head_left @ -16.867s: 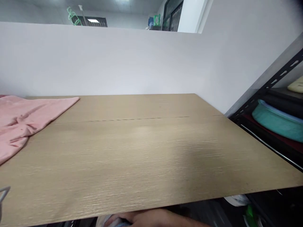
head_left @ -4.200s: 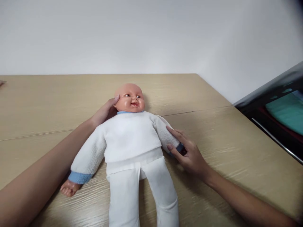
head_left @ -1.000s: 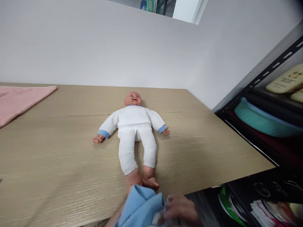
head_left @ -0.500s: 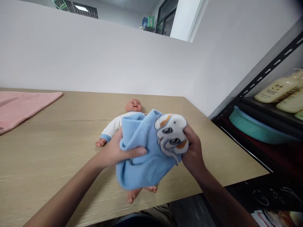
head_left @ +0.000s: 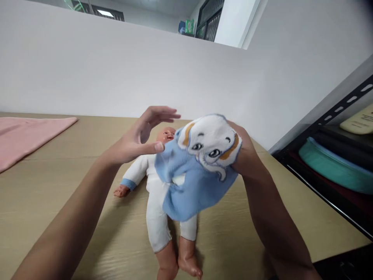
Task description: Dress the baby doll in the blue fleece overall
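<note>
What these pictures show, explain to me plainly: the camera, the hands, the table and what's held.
There is no machine here: a person works bare-handed, seen through one camera worn on the head, looking forward and down. On the table lie a doll, on its back, and, off to the left, a pink cloth. The right hand holds up a blue cloth with an elephant face, partly hiding the doll. The left hand is open, its thumb near the blue cloth's edge.

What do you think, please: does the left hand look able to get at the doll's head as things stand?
Probably yes: the left hand is open, and the doll's head shows just beyond it. The blue cloth in the right hand overlaps one edge in view, but the other side looks clear.
</note>
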`<state>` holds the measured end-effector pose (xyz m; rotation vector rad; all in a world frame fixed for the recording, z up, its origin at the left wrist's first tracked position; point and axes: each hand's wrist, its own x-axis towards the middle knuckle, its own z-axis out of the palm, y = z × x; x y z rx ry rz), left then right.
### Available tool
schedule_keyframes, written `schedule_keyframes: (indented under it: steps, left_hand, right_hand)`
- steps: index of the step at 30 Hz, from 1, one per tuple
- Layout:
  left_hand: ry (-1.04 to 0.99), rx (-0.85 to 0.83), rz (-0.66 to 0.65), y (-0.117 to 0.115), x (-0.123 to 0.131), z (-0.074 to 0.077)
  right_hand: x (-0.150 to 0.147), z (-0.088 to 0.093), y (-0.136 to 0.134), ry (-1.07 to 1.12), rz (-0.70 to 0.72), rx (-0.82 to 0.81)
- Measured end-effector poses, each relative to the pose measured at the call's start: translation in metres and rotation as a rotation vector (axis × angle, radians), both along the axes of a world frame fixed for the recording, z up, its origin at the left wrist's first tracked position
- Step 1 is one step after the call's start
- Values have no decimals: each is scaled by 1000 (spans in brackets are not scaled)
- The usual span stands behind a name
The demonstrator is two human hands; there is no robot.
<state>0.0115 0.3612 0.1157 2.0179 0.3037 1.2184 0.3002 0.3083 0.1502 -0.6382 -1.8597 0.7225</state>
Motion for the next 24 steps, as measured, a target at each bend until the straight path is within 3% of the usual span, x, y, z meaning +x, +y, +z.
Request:
schedule_keyframes:
  steps: [2, 5, 8, 12, 15, 18, 21, 24]
  left_hand:
    - [28, -21, -98, 4, 3, 2]
    - [126, -82, -172, 3, 11, 0]
    - [164, -117, -146, -1, 16, 0]
    - [147, -9, -121, -2, 15, 9]
    - [68, 19, -136, 2, 10, 10]
    - [14, -11, -90, 7, 7, 4]
    - [24, -40, 21, 4, 11, 0]
    - [-4, -112, 61, -3, 20, -2]
  right_hand:
    - [-6, 2, 6, -58, 64, -39]
    - [-15, 3, 6, -52, 26, -68]
    - [-15, 5, 2, -90, 14, -103]
    - [9, 9, 8, -318, 27, -162]
    - [32, 10, 25, -478, 153, -121]
    - [45, 9, 42, -526, 372, -127]
    - [37, 2, 50, -466, 511, -95]
    - [13, -8, 47, -361, 516, -121]
